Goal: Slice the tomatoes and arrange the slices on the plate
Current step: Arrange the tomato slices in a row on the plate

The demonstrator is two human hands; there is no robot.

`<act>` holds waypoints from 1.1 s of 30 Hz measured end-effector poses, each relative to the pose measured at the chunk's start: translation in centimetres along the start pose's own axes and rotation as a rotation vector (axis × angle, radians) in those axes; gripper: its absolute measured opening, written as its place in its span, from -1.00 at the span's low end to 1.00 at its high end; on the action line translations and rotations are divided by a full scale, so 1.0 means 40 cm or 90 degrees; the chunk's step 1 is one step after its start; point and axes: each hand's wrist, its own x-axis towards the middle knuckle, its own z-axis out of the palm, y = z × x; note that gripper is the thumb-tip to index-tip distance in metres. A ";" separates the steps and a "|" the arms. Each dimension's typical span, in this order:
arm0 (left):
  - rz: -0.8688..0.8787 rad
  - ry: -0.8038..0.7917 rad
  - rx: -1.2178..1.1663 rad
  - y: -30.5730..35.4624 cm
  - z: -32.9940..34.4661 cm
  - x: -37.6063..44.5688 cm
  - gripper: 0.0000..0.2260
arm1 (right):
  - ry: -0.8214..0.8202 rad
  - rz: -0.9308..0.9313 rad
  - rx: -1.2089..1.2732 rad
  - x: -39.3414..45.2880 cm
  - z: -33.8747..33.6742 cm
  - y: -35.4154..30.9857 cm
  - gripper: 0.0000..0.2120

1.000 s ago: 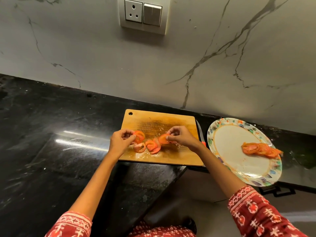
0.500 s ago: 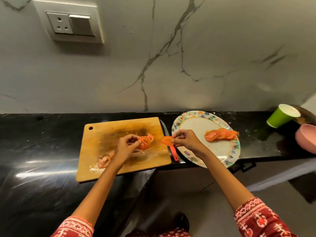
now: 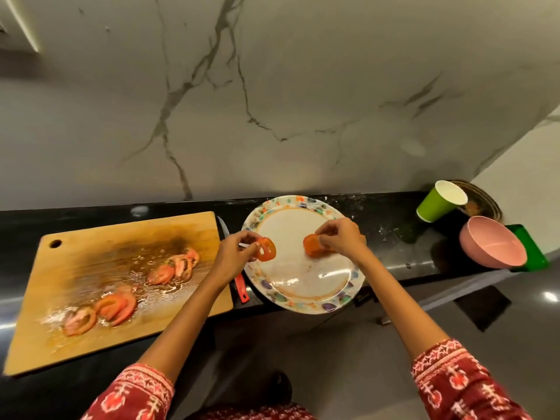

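A white plate (image 3: 303, 286) with a coloured patterned rim sits on the black counter. My left hand (image 3: 235, 253) pinches a tomato slice (image 3: 266, 249) over the plate's left side. My right hand (image 3: 341, 239) pinches another tomato slice (image 3: 312, 245) over the plate's middle and hides the slices that lie beneath it. On the wet wooden cutting board (image 3: 91, 268) to the left lie several more slices (image 3: 174, 268), in one group near its middle and another (image 3: 103, 310) near its front left. A knife with a red handle (image 3: 241, 286) lies between board and plate.
A green paper cup (image 3: 439, 201) stands at the back right, tilted. A pink bowl (image 3: 491, 242) rests beside it over a green object (image 3: 533, 247). The marble wall rises behind the counter. The plate overhangs the counter's front edge (image 3: 424, 268).
Both hands have carried their tomato slices rightwards from the cutting board to above the plate. The camera has swung right as well.
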 end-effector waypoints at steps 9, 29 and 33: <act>-0.048 0.015 -0.016 -0.016 0.053 0.041 -0.87 | -0.067 -0.065 -0.149 0.102 0.042 0.036 -0.87; 0.104 0.032 0.031 0.071 0.091 0.069 -0.59 | -0.088 -0.178 0.100 0.058 0.002 -0.037 -0.87; 0.058 0.017 0.095 0.030 0.095 0.065 -0.64 | -0.007 -0.110 0.117 0.064 -0.059 -0.002 -0.89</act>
